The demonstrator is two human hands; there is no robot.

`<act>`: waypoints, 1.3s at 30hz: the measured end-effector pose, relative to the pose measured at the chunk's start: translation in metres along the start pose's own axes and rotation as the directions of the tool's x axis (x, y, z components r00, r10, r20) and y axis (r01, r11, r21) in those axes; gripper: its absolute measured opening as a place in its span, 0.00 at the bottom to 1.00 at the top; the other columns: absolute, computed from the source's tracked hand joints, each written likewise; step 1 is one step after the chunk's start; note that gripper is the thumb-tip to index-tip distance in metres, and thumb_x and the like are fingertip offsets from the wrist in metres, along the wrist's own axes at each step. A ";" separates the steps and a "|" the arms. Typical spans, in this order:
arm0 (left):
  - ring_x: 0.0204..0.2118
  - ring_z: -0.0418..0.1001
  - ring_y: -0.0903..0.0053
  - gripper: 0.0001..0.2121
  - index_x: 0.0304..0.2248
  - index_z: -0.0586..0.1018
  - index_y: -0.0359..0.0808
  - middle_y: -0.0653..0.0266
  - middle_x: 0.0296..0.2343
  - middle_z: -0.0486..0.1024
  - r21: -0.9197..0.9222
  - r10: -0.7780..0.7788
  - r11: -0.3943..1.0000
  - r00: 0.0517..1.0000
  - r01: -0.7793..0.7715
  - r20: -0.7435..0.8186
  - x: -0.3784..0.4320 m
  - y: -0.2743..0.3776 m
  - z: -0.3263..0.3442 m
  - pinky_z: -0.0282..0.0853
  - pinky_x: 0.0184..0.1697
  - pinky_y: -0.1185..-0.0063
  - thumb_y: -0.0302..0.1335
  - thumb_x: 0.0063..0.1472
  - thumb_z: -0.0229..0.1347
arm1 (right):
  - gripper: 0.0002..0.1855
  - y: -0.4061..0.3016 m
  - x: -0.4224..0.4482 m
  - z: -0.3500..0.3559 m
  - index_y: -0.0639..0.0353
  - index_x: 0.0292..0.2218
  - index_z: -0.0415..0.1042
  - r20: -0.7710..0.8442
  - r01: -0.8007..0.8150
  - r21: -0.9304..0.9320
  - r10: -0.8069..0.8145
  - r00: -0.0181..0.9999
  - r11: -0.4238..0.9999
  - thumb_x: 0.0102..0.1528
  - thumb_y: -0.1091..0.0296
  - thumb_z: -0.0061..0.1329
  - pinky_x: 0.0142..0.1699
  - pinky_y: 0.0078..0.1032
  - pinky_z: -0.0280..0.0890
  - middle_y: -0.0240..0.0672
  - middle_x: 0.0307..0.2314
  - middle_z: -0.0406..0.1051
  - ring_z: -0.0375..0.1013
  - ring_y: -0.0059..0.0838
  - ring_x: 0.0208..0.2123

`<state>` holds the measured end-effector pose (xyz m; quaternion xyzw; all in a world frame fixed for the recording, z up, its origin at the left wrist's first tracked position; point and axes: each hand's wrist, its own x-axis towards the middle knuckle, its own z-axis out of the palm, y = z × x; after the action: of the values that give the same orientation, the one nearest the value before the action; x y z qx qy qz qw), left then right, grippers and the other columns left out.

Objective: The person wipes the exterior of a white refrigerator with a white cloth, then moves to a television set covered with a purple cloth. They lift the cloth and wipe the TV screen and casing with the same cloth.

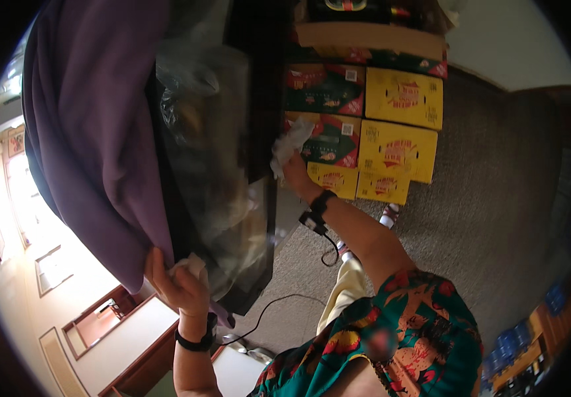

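Note:
My left hand [178,285] is at the lower left, its fingers closed on the edge of a purple cloth [112,149] and on a crumpled white tissue [196,265]. The cloth hangs over the side of a large dark-framed object with a glossy, glass-like surface [216,164]; what it is cannot be told. My right hand [296,171] holds another crumpled white tissue [293,141] by the object's dark edge, above stacked cartons. Black bands with small devices sit on both wrists, and a thin black cable [285,297] runs between them.
Yellow cartons [399,149] and green-and-red cartons [325,89] stand stacked on the grey floor beyond my right hand. An opened cardboard box [369,35] with dark contents tops the stack. Blue items [513,342] lie on wooden furniture at lower right. Framed pictures hang at left.

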<state>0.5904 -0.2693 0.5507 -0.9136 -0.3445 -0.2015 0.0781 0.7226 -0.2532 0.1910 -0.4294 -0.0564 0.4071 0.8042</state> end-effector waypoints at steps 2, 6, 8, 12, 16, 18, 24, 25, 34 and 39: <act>0.45 0.68 0.55 0.18 0.48 0.68 0.21 0.42 0.44 0.68 0.036 0.009 0.999 1.000 -0.009 0.008 0.003 0.002 -0.001 0.63 0.49 0.67 0.26 0.62 0.42 | 0.20 0.003 0.018 -0.014 0.66 0.47 0.64 -0.018 -0.101 -0.440 0.104 0.994 0.892 0.52 0.72 0.46 0.47 0.34 0.65 0.50 0.41 0.69 0.69 0.45 0.44; 0.46 0.67 0.54 0.19 0.49 0.68 0.22 0.42 0.45 0.67 0.022 -0.002 1.000 0.999 0.001 0.039 0.000 -0.003 -0.004 0.61 0.51 0.66 0.27 0.62 0.41 | 0.13 -0.015 0.091 -0.025 0.69 0.34 0.71 0.042 0.023 -0.789 0.016 0.999 0.614 0.46 0.70 0.49 0.40 0.42 0.67 0.55 0.29 0.73 0.72 0.54 0.36; 0.48 0.65 0.53 0.19 0.50 0.66 0.22 0.42 0.46 0.66 -0.007 -0.025 1.000 0.998 0.026 0.064 -0.006 -0.004 -0.007 0.60 0.52 0.66 0.27 0.63 0.41 | 0.11 -0.043 0.129 -0.014 0.69 0.31 0.72 0.005 0.016 -0.832 -0.022 1.000 0.554 0.47 0.70 0.48 0.39 0.43 0.67 0.54 0.26 0.72 0.72 0.54 0.33; 0.49 0.64 0.54 0.19 0.51 0.65 0.22 0.42 0.47 0.65 -0.004 0.010 1.000 0.997 -0.010 0.079 -0.005 -0.007 -0.005 0.59 0.53 0.66 0.27 0.63 0.40 | 0.13 -0.060 0.223 -0.035 0.69 0.36 0.68 0.066 0.179 -0.797 -0.213 0.975 0.576 0.51 0.70 0.43 0.40 0.40 0.65 0.55 0.30 0.71 0.70 0.55 0.36; 0.51 0.63 0.55 0.20 0.51 0.65 0.22 0.42 0.49 0.64 -0.032 -0.002 0.999 0.998 0.005 0.066 -0.008 -0.007 -0.004 0.56 0.55 0.66 0.28 0.64 0.40 | 0.20 -0.087 0.265 -0.025 0.68 0.47 0.61 -0.125 -0.047 -0.690 -0.055 0.991 0.722 0.55 0.69 0.36 0.48 0.37 0.61 0.58 0.40 0.68 0.65 0.58 0.45; 0.51 0.63 0.56 0.20 0.51 0.64 0.22 0.43 0.49 0.64 -0.043 0.004 0.999 0.998 -0.001 0.064 -0.007 -0.006 -0.004 0.54 0.57 0.66 0.29 0.65 0.39 | 0.24 -0.087 0.255 -0.019 0.68 0.53 0.58 -0.147 -0.043 -0.643 -0.068 0.987 0.765 0.57 0.68 0.33 0.52 0.36 0.59 0.59 0.45 0.66 0.63 0.60 0.49; 0.47 0.65 0.55 0.21 0.52 0.64 0.24 0.40 0.46 0.66 0.011 0.015 1.000 0.999 -0.016 0.044 -0.006 -0.007 -0.003 0.59 0.52 0.65 0.32 0.66 0.41 | 0.20 -0.046 0.136 -0.005 0.65 0.51 0.61 -0.051 0.171 -0.524 -0.232 0.972 0.834 0.58 0.70 0.36 0.55 0.33 0.58 0.53 0.46 0.66 0.64 0.51 0.50; 0.48 0.65 0.55 0.21 0.52 0.64 0.24 0.40 0.47 0.65 0.018 0.014 1.000 0.999 -0.015 0.049 -0.006 -0.008 -0.003 0.59 0.52 0.65 0.32 0.66 0.41 | 0.20 -0.032 0.111 -0.006 0.65 0.51 0.61 -0.009 0.212 -0.506 -0.251 0.968 0.836 0.58 0.72 0.37 0.55 0.32 0.57 0.52 0.46 0.66 0.64 0.50 0.50; 0.52 0.64 0.62 0.19 0.52 0.64 0.23 0.52 0.50 0.66 -0.070 0.031 0.997 0.999 -0.029 0.023 -0.005 -0.011 -0.001 0.55 0.56 0.72 0.27 0.66 0.39 | 0.22 0.056 -0.141 0.013 0.67 0.49 0.60 -0.142 -0.201 -0.481 0.150 0.978 0.853 0.52 0.80 0.33 0.53 0.35 0.59 0.53 0.43 0.66 0.64 0.52 0.48; 0.50 0.65 0.61 0.18 0.50 0.68 0.24 0.50 0.48 0.68 -0.035 0.024 0.999 1.000 -0.024 -0.002 -0.003 -0.007 -0.003 0.57 0.55 0.71 0.26 0.65 0.41 | 0.20 0.109 -0.256 0.017 0.66 0.50 0.60 0.023 -0.351 -0.548 0.433 0.901 0.760 0.55 0.73 0.37 0.52 0.39 0.60 0.54 0.44 0.65 0.64 0.54 0.47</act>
<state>0.5827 -0.2668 0.5516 -0.9188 -0.3297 -0.2072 0.0648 0.4791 -0.3894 0.1879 -0.6052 -0.1350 0.5656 0.5438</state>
